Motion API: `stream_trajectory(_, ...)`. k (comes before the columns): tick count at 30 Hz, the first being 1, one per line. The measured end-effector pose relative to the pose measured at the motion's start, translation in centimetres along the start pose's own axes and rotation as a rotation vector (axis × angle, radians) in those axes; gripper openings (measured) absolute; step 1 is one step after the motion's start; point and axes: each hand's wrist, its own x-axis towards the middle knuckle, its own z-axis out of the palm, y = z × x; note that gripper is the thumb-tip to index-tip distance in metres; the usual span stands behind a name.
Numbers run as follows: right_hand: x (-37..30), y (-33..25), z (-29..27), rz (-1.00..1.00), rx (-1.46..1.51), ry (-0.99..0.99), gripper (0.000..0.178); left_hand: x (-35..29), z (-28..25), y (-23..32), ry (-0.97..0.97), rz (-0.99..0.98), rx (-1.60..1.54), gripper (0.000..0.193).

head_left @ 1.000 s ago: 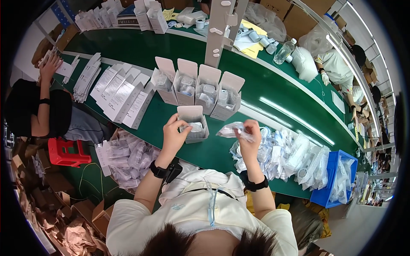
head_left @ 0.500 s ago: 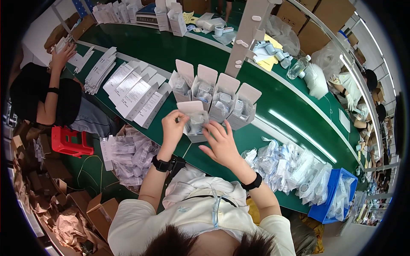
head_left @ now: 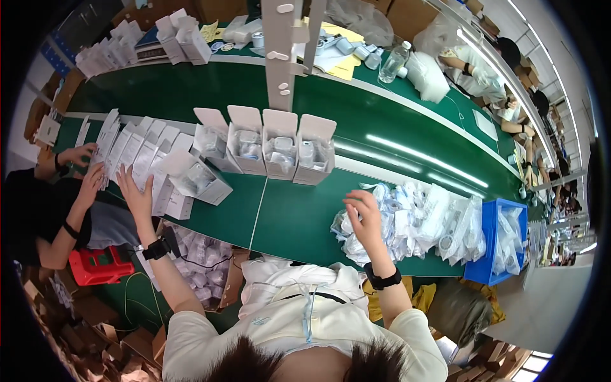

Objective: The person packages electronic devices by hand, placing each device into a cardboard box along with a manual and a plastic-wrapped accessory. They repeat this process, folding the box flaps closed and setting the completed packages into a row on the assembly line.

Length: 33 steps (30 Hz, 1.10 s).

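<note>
Hands wide apart, nothing visibly gripped. Left hand: fingers spread, at the row of white cartons; can't tell if it touches them. Right hand: fingers loosely bent, at the left part of the pile of bagged parts; contact unclear. Open white box with a clear-bagged piece inside sits askew just right of the left hand, beside the cartons. Four open boxes, flaps up and bagged pieces inside, stand side by side between the hands, farther from the body, on the green bench. Blue bin, clear bags inside, right of the right hand past the pile. Co-worker's hands left of the left hand, at the cartons' far end. Red stool lower left of the left hand.
</note>
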Motion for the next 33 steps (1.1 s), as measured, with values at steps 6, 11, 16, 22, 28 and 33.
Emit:
stream_trajectory(6,-1.3,10.9,-6.8,0.333,-0.387,0.24,0.014,-2.5,1.5,-1.5,-0.674,-0.004,0.328,0.084)
stream_trajectory(11,-2.3,14.0,-11.4,0.46,-0.547,0.439,0.019,-2.4,-2.9,2.6,-0.675,-0.228,0.539,0.085)
stream_trajectory(16,-4.7,16.6,-15.0,0.982,-1.023,0.342,0.042,-3.7,-14.4,5.5,-0.413,-0.233,0.121,0.073)
stream_trajectory(22,-7.1,22.0,-16.6,1.382,-0.586,0.037,0.068,-3.4,-18.7,19.0,-0.899,-0.074,-0.491,0.081)
stream_trajectory(28,-8.9,22.5,-16.4,0.795,-0.551,0.554,0.07,-11.3,-2.8,28.4,-1.298,0.339,-0.099,0.095)
stream_trajectory(33,-8.1,13.9,-19.7,0.672,0.083,0.872,0.062,-12.4,3.5,29.0,-1.497,0.28,0.017,0.101)
